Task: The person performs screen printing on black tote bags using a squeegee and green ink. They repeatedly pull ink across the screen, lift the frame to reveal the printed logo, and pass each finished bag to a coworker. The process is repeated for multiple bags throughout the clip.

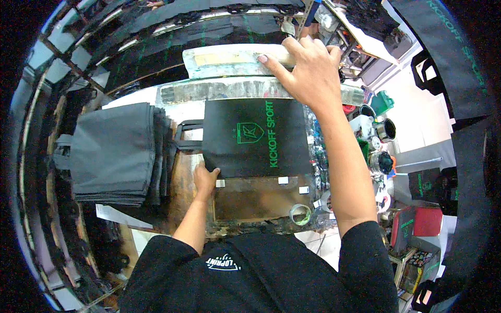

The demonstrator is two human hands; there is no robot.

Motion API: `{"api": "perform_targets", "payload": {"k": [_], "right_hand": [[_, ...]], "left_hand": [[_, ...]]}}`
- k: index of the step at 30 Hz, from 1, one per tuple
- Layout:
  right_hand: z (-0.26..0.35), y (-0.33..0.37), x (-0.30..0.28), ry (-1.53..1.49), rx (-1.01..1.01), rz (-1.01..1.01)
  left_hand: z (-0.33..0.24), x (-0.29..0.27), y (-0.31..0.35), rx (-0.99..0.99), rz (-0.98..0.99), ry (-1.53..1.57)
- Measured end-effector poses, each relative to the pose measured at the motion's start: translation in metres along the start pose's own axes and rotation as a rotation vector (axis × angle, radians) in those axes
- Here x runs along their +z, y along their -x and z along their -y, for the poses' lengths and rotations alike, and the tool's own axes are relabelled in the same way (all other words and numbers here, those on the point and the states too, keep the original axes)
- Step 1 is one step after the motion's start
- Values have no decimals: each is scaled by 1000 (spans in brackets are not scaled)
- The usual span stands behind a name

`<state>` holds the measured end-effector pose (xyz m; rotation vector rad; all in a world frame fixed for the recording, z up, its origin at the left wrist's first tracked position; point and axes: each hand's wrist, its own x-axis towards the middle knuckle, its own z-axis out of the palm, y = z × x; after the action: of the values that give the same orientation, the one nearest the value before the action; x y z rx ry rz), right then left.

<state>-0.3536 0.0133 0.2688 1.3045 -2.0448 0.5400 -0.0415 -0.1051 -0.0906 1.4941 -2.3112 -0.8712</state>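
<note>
Printed black bag (255, 136) lies flat on the print board (261, 197), centre of the bench, green emblem and lettering facing up. My read: lift it by the corner slowly and peel evenly, keeping fingers off the green print, which may be wet.

Left hand (205, 178) pinches the bag's near-left corner, fingers closed on the fabric edge. Right hand (309, 65) reaches far, curled over the pale handle of the raised screen frame (229, 58), gripping it.

Stack of folded black bags (112, 154) sits to the left. Tape roll (300, 214) near-right on the board.
</note>
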Motion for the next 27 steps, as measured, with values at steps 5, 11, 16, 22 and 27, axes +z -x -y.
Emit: {"api": "perform_targets", "payload": {"k": [5,11,16,22,27], "right_hand": [[1,1,-3,-10,13,24],[5,2,-10,-11,1,27],[4,2,-9,-13,2,13],[2,2,-13,-9,0,20],[8,0,-18,-33,16,55]], "left_hand": [[-12,-7,-2,45,-66,185],[-11,-28,-33,142,-15,363],[-72,-107,-48,355,-5,206],[-108,-232,-92,227,224,354],[-78,-337,-140,334,139,343]]}}
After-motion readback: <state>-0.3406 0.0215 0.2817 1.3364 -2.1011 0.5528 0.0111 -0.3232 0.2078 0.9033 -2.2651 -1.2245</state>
